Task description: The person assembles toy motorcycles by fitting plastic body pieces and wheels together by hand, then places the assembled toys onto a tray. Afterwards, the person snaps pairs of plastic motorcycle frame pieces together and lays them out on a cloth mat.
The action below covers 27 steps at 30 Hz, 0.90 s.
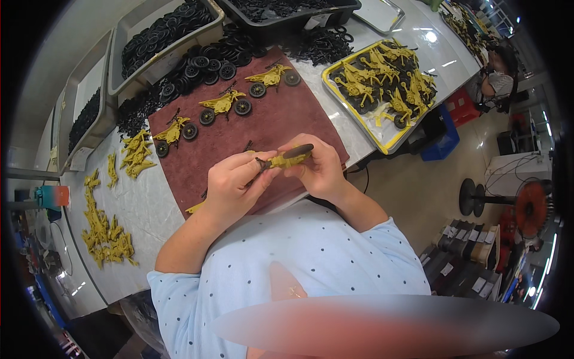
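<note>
Maroon mat (239, 140) (hands (236, 182) gripping toy (287, 158)).

Single head-worn fisheye looks steeply down, close over the worktable (149, 203); edges bend, probably tilted slightly.

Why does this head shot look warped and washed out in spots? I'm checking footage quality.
Head view: fisheye bends the table edge and leaves dark corners; overhead lights glare white on the tabletop near the yellow tray; a blurred reddish patch covers the bottom. The left hand, right hand and yellow toy motorcycle they hold are sharp and evenly lit.
</note>
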Tool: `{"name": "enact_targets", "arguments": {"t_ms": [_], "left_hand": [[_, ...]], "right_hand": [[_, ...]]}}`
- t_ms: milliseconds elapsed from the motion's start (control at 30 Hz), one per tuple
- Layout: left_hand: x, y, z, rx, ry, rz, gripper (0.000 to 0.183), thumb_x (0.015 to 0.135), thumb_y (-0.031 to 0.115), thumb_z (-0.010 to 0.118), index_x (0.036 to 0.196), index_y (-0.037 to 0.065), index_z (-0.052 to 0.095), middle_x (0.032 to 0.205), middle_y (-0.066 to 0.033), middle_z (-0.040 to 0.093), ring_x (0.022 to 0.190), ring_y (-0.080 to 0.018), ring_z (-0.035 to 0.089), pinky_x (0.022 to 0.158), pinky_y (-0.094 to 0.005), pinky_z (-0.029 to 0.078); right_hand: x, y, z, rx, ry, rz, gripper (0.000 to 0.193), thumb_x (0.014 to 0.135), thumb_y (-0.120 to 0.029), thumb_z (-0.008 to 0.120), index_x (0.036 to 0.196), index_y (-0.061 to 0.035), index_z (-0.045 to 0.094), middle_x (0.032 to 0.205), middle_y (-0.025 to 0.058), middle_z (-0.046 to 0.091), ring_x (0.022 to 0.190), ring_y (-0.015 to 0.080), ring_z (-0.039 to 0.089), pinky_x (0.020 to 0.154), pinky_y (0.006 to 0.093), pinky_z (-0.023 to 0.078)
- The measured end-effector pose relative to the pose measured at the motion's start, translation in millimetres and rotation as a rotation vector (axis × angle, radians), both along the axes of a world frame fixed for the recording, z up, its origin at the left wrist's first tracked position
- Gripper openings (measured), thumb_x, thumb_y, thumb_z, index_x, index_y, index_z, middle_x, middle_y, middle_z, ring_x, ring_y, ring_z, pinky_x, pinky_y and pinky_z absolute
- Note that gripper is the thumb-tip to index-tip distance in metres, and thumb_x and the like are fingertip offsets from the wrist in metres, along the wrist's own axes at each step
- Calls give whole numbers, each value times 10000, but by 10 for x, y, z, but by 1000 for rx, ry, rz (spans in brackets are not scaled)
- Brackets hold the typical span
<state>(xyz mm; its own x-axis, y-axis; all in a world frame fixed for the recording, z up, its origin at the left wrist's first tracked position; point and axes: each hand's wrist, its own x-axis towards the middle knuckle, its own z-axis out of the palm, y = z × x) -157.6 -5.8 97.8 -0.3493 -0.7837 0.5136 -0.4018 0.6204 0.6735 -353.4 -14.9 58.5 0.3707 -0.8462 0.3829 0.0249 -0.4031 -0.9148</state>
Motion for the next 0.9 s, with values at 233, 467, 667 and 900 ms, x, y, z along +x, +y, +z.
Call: {"name": "enact_targets", "arguments": {"t_ms": [233, 467, 667, 900], "left_hand": [[144, -54, -83, 18, -83, -63, 340, 699, 69, 762, 1020, 11, 667, 948, -121, 654, 783, -233, 641, 659, -288, 526], [328, 81, -217, 493, 266, -229, 895, 743, 148, 755, 1472, 58, 244, 1395, -180, 367, 1184, -284, 492, 943, -362, 454], [281, 105, -193, 899, 716, -23, 276, 939, 107, 567, 1183, -18, 543, 1058, -83, 612, 959, -139, 594, 824, -288, 524], [317, 192, -292, 566, 573, 68, 232, 893, 22, 603, 1119, -16, 570, 1060, -70, 620, 944, -132, 599, 814, -254, 503]], "right_hand": [[24, -59, -52, -3, -57, -12, 329, 755, -63, 745, 1054, -29, 614, 971, 87, 603, 857, 196, 602, 714, 286, 499], [-71, -228, -108, -567, 92, -79, 334, 674, 25, 745, 984, -99, 726, 1198, 138, 520, 1024, 223, 544, 750, 294, 505], [7, -166, -127, -447, 58, 72, 289, 775, 70, 641, 1002, -88, 723, 1301, 175, 454, 1104, 262, 561, 829, 328, 512], [42, -232, -158, -185, -157, 43, 513, 938, -325, 558, 1261, 65, 480, 1247, 184, 532, 1026, 241, 611, 857, 334, 497]]}}
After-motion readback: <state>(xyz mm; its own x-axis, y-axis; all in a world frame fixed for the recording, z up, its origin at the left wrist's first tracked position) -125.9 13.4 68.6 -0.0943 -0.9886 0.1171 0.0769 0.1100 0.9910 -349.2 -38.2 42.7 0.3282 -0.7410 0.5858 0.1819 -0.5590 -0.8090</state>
